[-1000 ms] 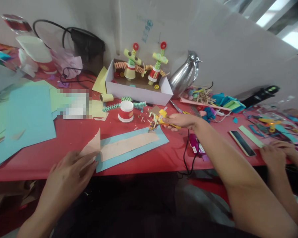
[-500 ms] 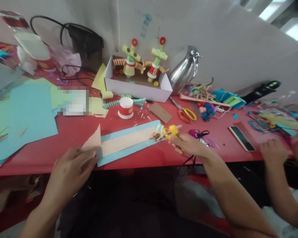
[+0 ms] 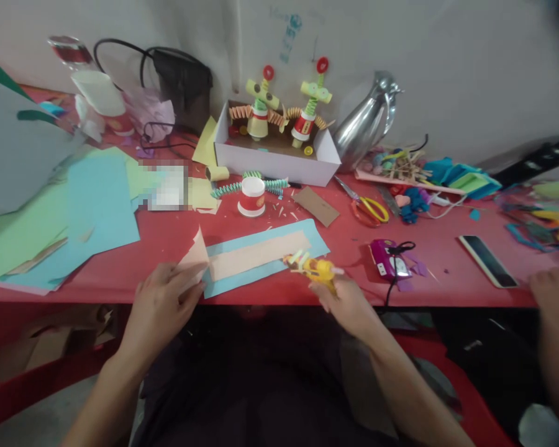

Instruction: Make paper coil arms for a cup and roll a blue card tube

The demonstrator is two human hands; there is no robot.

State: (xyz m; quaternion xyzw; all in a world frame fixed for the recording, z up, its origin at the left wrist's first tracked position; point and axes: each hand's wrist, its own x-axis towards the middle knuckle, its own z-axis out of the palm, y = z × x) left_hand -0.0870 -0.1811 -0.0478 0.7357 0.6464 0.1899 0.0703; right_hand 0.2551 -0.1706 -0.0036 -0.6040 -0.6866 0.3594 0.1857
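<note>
My left hand (image 3: 170, 301) pinches the torn, raised end of a peach paper strip (image 3: 256, 253) near the table's front edge. The rest of that strip lies along a longer light-blue paper piece (image 3: 317, 236). In my right hand (image 3: 351, 307) is a yellow glue gun (image 3: 321, 270), its front end pointing left over the lower right edge of the blue paper. Whether the tip touches the paper I cannot tell. Just behind the papers stands a red-and-white paper cup (image 3: 252, 197) with folded green paper springs on its sides.
A white box (image 3: 274, 162) holds two paper-cup figures. Scissors (image 3: 370, 210), a brown card (image 3: 317, 206), a purple packet (image 3: 386, 259) and a phone (image 3: 487, 261) lie rightward. Coloured sheets (image 3: 97, 205) spread left. A steel jug (image 3: 366, 124) stands behind. Another person's hand (image 3: 556, 292) rests far right.
My view has shifted, so the table appears farther right. The glue gun has moved left and nearer me along the strip, uncovering the blue paper's right end. My left hand keeps its pinch.
</note>
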